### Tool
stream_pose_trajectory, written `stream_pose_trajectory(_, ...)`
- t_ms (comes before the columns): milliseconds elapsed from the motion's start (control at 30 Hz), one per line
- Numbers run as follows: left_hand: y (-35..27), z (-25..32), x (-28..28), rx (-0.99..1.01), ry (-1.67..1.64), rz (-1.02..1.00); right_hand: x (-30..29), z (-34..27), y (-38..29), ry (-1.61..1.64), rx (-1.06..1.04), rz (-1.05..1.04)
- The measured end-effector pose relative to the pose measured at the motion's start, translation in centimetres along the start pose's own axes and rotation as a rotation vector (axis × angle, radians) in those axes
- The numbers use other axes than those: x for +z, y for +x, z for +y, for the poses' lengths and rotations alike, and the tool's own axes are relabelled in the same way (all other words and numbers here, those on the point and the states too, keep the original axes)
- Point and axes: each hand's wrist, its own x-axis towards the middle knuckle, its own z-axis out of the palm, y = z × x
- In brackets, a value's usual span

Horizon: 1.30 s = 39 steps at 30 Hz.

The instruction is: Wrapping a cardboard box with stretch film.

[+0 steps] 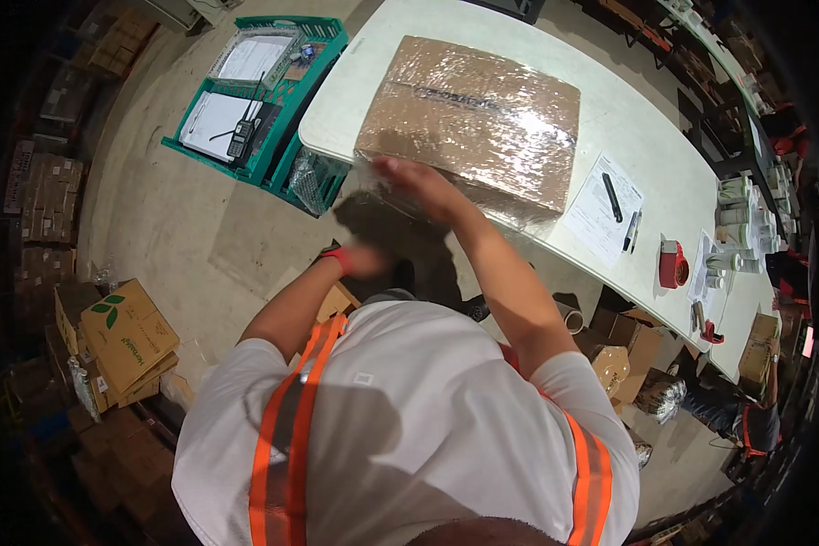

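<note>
A large cardboard box (478, 116) wrapped in clear plastic film lies on the white table (334, 116), near its front edge. My right hand (420, 188) is at the box's near left corner, its fingers extended against the loose film (389, 194) hanging there. Whether those fingers pinch the film is not clear. Lower and to the left, away from the box, my left hand (367, 261) is over the floor, blurred by motion. A red band circles that wrist, and the left fingers cannot be made out.
Left of the table, green plastic crates (266, 179) hold papers, a two-way radio (241, 138) and bubble wrap (309, 181). Right of the box lie a printed sheet (597, 211), a black marker (612, 198) and a red tape dispenser (672, 265). Cartons (130, 334) stand on the floor.
</note>
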Motion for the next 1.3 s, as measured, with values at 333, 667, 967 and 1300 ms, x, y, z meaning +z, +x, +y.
stream_pose_trajectory(333,-7.7,-12.7,-10.2,-0.362,0.112,0.534,-13.1,17.3,-20.8,-0.3,1.062,0.371)
stream_pose_trajectory(667,3.4,2.5,-13.0,-0.073,0.449,0.429,-10.4,1.3,-14.3,-1.472,0.806,0.47)
stream_pose_trajectory(967,4.0,8.2,-11.2,-0.034,0.542,0.35,-6.3,7.4,-12.8,-1.331,-0.008,0.554)
stream_pose_trajectory(1300,8.2,-11.6,-4.4,-0.215,-0.997,0.447,-16.3,18.5,-16.0,-0.141,0.709,0.806)
